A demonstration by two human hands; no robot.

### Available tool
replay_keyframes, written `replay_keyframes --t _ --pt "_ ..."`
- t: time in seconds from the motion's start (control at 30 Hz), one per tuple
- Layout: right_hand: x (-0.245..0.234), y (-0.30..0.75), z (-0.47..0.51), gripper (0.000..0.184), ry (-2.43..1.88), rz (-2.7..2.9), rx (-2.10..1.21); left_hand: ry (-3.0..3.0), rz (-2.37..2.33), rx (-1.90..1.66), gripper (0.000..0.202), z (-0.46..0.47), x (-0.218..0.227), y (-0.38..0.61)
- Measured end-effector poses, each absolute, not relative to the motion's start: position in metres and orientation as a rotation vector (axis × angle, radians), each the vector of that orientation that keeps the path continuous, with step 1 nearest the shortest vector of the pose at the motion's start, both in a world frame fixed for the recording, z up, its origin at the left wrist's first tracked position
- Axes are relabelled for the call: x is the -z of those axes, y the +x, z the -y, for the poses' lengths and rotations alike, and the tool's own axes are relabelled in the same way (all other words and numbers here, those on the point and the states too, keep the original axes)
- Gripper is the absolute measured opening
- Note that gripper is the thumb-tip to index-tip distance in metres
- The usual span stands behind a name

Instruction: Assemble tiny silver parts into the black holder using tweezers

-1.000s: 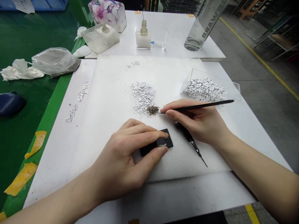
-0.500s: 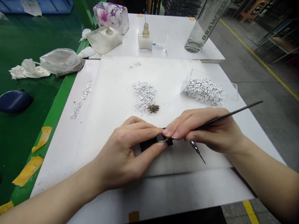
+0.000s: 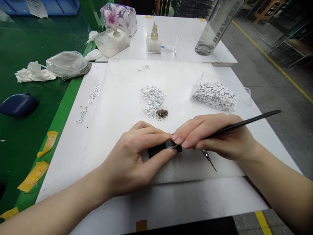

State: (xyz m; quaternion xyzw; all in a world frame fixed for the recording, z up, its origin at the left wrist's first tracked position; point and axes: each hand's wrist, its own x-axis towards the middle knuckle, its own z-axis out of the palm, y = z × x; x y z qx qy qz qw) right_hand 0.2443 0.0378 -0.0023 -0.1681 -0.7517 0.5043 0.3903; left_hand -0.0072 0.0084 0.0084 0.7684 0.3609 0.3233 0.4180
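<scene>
My left hand [image 3: 138,153] is closed on a small black block [image 3: 155,151], its thumb at the near side and its fingers at the far side. Pinched in my right hand [image 3: 215,135] are slim black tweezers [image 3: 249,122], the back end rising to the right. Their tip meets a tiny silvery part [image 3: 173,147] on the block, close to my left thumb; the fingers partly hide that spot. Beneath my right hand lies a thin metal screwdriver [image 3: 208,158]. Beyond the hands sit a pile of small white pieces [image 3: 153,99] and a heap of tiny brownish metal bits [image 3: 162,113].
At the right, a clear tray [image 3: 195,87] holds many white pieces. Further back stand a small bottle [image 3: 154,33] in a clear box, a tall glass bottle [image 3: 205,47] and a flowered box [image 3: 132,23]. More white pieces [image 3: 93,94] lie at the left.
The whole scene has shifted slightly to the right in view. My hands keep nearly the same pose; the back end of the tweezers has tipped a little lower and shows its broad side.
</scene>
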Motion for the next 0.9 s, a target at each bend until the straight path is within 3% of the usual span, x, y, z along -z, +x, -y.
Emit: replay_keyframes --t 0.9 --pt "0.0013 0.2422 -0.0349 0.017 -0.451 1.853 -1.328 1.929 -0.877 -0.848 0.016 -0.0081 -0.0054 -0.0064"
